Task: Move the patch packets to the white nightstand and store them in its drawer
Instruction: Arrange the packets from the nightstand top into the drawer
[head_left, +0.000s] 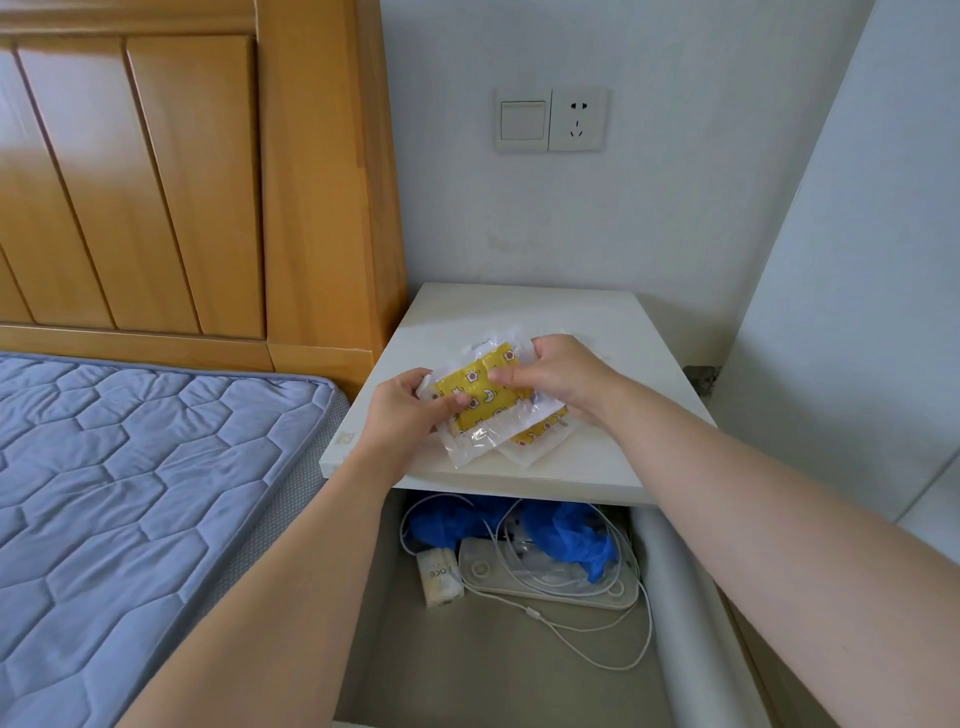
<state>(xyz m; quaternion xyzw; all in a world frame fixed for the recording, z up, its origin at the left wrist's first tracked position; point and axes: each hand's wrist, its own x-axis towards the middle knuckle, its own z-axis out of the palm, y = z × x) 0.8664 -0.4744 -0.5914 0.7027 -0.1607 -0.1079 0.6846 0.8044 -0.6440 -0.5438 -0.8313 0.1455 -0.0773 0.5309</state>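
Packets: patch packets, yellow print in clear wrap, stacked. Top one is pinched by both hands. A 2nd shows under it at 5 o'clock. Count beyond 2: cannot tell.
Location: over the front half of the white nightstand top. Whether the lower packet rests on the top or is lifted: cannot tell.
Long axis: top packet approx. square, so no clear long axis. It is skewed, far edge rising toward 2 o'clock.
L hand: left hand at 9 o'clock of the stack, thumb on top, fingers curled under, clamped on the packet edge.
R hand: right hand at 2 o'clock, thumb pressed on the yellow face, fingers wrapped behind, also clamped on.
Nearer hand: neither; both already in contact.
Key relation: drawer stands open, at 6 o'clock from the stack, lower and nearer the person.
Drawer contents: blue plastic, white device, small pack, white cable, all in the far half. The bare floor is in the near half.
Arm pose: both forearms reach fwd and converge on the stack, wrists about level.
Next move (est.): draw the stack back past the front edge, then lower it onto the bare floor.
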